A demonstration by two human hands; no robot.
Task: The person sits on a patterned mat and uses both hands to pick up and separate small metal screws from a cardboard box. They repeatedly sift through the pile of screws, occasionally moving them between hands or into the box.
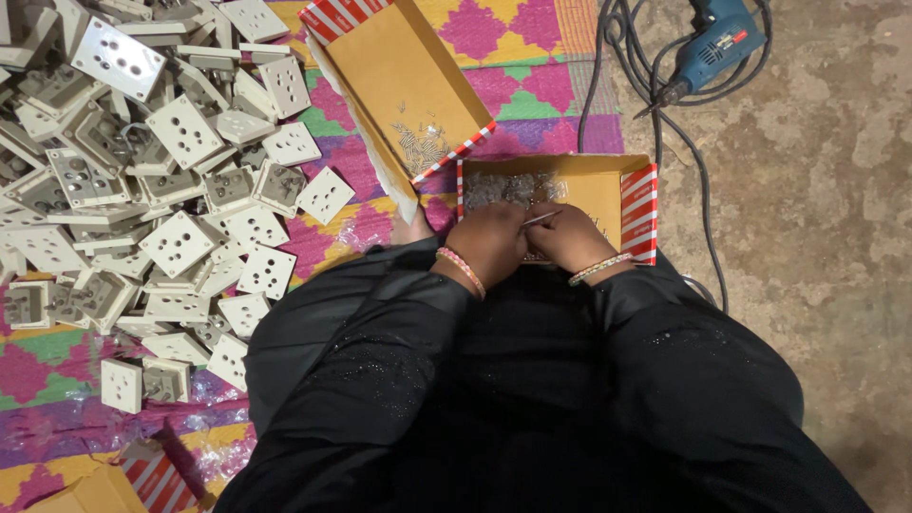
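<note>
Head view, left to right: heap of white socket plates [161,180] on patterned mat [532,38]. Open cardboard box [404,85] with few screws inside, tilted. Left hand [489,242] and right hand [568,237] together, touching, over second cardboard box [608,185] holding small metal parts [503,187]. Thin metal pin [541,218] pinched between both hands, fingers closed on it. Blue power drill [717,47] with cable on bare floor [836,190], well apart.

Black long sleeves, loose, faint glittery specks on both. Black garment over my lap. Pink beaded bangle at my left hand [491,240]; pale beaded bangle at my right hand [570,236].
</note>
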